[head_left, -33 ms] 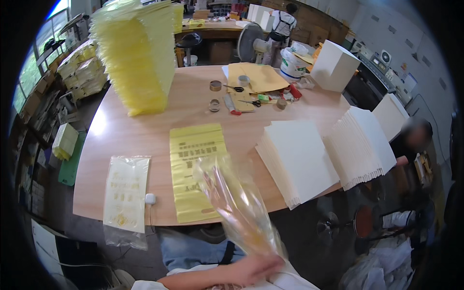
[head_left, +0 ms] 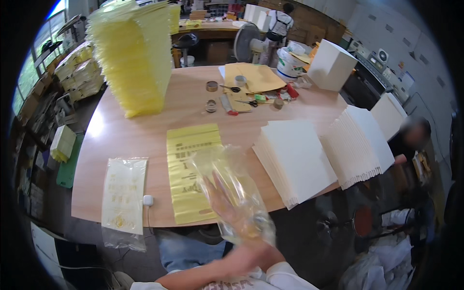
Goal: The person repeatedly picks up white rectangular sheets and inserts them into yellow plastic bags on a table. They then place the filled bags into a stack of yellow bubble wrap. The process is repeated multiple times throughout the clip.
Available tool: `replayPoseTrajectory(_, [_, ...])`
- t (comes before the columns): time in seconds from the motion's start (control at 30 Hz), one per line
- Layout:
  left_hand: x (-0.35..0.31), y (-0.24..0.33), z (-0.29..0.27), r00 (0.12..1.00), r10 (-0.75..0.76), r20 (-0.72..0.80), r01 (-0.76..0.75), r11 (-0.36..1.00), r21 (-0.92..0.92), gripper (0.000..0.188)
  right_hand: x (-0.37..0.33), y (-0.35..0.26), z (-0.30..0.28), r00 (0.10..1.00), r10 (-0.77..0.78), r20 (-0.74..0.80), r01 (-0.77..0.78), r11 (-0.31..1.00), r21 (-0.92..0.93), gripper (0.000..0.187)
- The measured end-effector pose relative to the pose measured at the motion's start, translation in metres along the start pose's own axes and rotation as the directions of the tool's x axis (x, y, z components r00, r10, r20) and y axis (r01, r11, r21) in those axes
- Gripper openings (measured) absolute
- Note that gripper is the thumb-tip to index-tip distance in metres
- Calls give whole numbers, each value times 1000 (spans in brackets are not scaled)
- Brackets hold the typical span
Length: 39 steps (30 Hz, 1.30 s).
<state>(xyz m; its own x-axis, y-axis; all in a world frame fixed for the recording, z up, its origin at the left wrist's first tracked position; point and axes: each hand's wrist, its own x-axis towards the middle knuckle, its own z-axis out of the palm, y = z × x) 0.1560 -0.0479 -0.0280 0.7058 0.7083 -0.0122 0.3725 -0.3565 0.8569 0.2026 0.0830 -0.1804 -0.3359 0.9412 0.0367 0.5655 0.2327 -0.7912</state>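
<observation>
We count two bare hands of our own: one left hand point(head_left: 252, 256) and one right hand point(head_left: 223, 200). We have one loose clear bag point(head_left: 244, 183), one flat yellow printed bag point(head_left: 191, 169), and one clear sleeve point(head_left: 124, 195) with a cream printed front. We see one tall yellow stack point(head_left: 133, 67), two fanned white stacks point(head_left: 304, 159) and one upright white block point(head_left: 333, 65); we cannot count their sheets. Among the small things we make out four tape rolls point(head_left: 211, 82), two pairs of scissors point(head_left: 235, 89) and one small white device point(head_left: 148, 199). Beyond these we count one white bucket point(head_left: 288, 66), one fan point(head_left: 243, 43) and two other people point(head_left: 279, 24).
</observation>
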Motion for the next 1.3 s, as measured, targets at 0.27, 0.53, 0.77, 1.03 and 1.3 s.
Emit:
replayPoseTrajectory(0.27, [13,-123,-73,743,-230,-628,379,919,111,23,-127,25,-161,896,225,-383,-150,965,216,33])
replayPoseTrajectory(0.53, [30,-112,-42,915,-131,-381,149,989,19,25,-75,43,-277,965,-163,-208,32,853,-520,40])
replayPoseTrajectory(0.77, [109,-114,-40,945,-295,-137,26,488,-872,44,-68,-20,-270,926,-139,-352,-21,910,-414,16])
replayPoseTrajectory(1.03, [73,-120,-45,859,-512,-14,167,307,-937,42,-170,28,-229,746,337,-574,-281,941,187,27])
replayPoseTrajectory(1.3, [-9,-112,-64,788,-546,-285,484,835,-262,56,-106,-34,-85,985,148,-93,-88,878,470,74])
